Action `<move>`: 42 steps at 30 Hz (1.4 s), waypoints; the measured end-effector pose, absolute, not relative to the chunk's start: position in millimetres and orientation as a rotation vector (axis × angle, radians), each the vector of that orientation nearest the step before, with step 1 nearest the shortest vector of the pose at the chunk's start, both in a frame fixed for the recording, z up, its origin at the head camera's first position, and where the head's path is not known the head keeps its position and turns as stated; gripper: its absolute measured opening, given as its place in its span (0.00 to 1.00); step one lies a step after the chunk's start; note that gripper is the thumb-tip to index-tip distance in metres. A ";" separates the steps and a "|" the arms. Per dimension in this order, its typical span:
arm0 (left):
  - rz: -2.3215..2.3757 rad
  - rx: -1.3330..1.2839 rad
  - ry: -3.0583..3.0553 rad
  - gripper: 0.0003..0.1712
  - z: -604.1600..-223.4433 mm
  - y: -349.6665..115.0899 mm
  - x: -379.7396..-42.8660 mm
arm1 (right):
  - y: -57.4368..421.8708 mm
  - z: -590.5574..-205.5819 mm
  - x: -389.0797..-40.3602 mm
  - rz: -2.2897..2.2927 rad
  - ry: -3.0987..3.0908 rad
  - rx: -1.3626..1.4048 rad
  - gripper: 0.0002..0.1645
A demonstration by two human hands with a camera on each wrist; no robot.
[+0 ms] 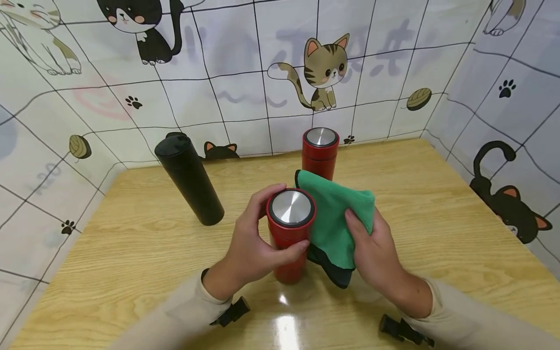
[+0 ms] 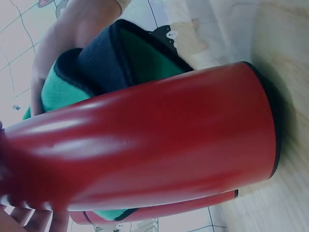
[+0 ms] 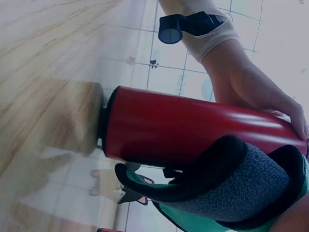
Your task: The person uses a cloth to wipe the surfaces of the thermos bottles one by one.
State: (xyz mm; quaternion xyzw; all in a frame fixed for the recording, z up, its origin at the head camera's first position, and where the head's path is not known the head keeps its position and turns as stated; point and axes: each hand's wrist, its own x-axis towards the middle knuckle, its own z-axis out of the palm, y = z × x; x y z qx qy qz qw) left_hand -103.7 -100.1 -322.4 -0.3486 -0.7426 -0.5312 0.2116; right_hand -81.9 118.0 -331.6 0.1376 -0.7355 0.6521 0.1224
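Observation:
My left hand (image 1: 255, 243) grips a red thermos (image 1: 289, 238) with a brushed silver lid, thumb in front and fingers round the far side near the top. In the right wrist view the thermos (image 3: 193, 128) stands upright with its dark base close over the table. My right hand (image 1: 378, 253) pinches a green cloth (image 1: 334, 214) with a dark grey reverse and black edging, thumb on the green face. The cloth hangs against the right side of the thermos. In the left wrist view, folds of the cloth (image 2: 96, 72) lie along the thermos wall.
Behind the cloth stands a second red thermos (image 1: 321, 150) with a silver lid, its lower part hidden. A black thermos (image 1: 190, 180) stands at the back left. The wooden table (image 1: 144, 272) is bordered by a white cat-print sheet (image 1: 236, 73) at the back and sides.

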 end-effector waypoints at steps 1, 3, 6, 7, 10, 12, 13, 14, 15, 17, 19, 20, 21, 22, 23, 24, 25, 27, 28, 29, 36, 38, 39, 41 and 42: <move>-1.475 -0.981 -2.059 0.48 -323.4 -98.5 -103.6 | 117.8 -331.9 -80.3 1.897 -2.131 0.408 0.18; -1.476 -0.995 -2.057 0.47 -325.6 -96.4 -103.5 | 117.3 -332.5 -77.5 1.905 -2.094 0.437 0.17; -1.479 -1.002 -2.055 0.48 -327.8 -94.8 -103.7 | 116.6 -334.4 -75.4 1.901 -2.042 0.534 0.17; -1.478 -1.007 -2.051 0.48 -328.3 -94.5 -104.0 | 116.4 -335.0 -75.1 1.901 -2.029 0.570 0.18; -1.471 -1.027 -2.046 0.49 -329.5 -94.3 -104.9 | 115.8 -336.3 -75.2 1.899 -1.989 0.694 0.24; -1.458 -1.046 -2.039 0.49 -330.3 -94.2 -106.6 | 115.7 -336.3 -75.8 1.896 -1.987 0.752 0.28; -1.450 -1.054 -2.042 0.49 -331.0 -95.0 -107.0 | 114.9 -336.3 -75.8 1.892 -2.001 0.756 0.29; -1.447 -1.060 -2.046 0.48 -331.4 -95.7 -107.5 | 114.3 -336.4 -75.8 1.886 -2.010 0.765 0.30; -1.443 -1.066 -2.049 0.48 -331.5 -96.1 -107.9 | 113.7 -336.5 -75.6 1.873 -2.030 0.755 0.31; -1.436 -1.077 -2.055 0.47 -332.1 -96.7 -109.0 | 113.1 -336.4 -75.4 1.842 -2.076 0.725 0.32; -1.429 -1.084 -2.062 0.47 -332.3 -97.7 -109.4 | 112.3 -336.4 -75.4 1.819 -2.123 0.699 0.33; -1.425 -1.086 -2.062 0.47 -332.3 -97.9 -109.6 | 112.0 -336.6 -75.7 1.809 -2.141 0.692 0.33; -1.418 -1.089 -2.059 0.47 -332.8 -98.1 -109.9 | 111.8 -336.9 -76.1 1.803 -2.159 0.687 0.33; -1.415 -1.090 -2.057 0.47 -333.2 -98.3 -110.1 | 111.7 -337.2 -76.6 1.805 -2.173 0.687 0.33; -1.412 -1.092 -2.053 0.47 -333.7 -98.4 -110.3 | 111.6 -337.8 -77.2 1.803 -2.185 0.690 0.32; -1.410 -1.093 -2.049 0.47 -334.3 -98.5 -110.7 | 111.5 -338.3 -77.6 1.794 -2.197 0.689 0.32; -1.409 -1.093 -2.045 0.47 -334.8 -98.6 -110.9 | 111.5 -338.8 -78.1 1.791 -2.205 0.689 0.31; -1.409 -1.092 -2.038 0.47 -335.9 -99.1 -111.0 | 111.4 -339.6 -78.7 1.788 -2.213 0.684 0.29; -1.408 -1.091 -2.038 0.47 -336.1 -99.1 -111.0 | 111.6 -340.0 -79.0 1.784 -2.213 0.685 0.28; -1.407 -1.089 -2.040 0.47 -336.5 -99.3 -110.9 | 111.7 -340.1 -79.2 1.778 -2.209 0.684 0.27; -1.418 -1.079 -2.032 0.47 -338.8 -98.4 -111.3 | 112.9 -338.5 -80.3 1.858 -2.034 0.754 0.24; -1.425 -1.080 -2.034 0.47 -338.9 -98.1 -111.2 | 113.4 -337.5 -79.8 1.903 -1.995 0.783 0.25; -1.428 -1.078 -2.036 0.47 -339.0 -98.1 -111.2 | 113.7 -337.3 -79.5 1.916 -1.998 0.791 0.26; -1.429 -1.074 -2.043 0.48 -338.7 -97.7 -110.9 | 114.5 -337.3 -78.6 1.917 -2.019 0.796 0.27; -1.430 -1.073 -2.044 0.48 -338.6 -97.7 -110.8 | 114.8 -337.4 -78.0 1.902 -2.045 0.787 0.28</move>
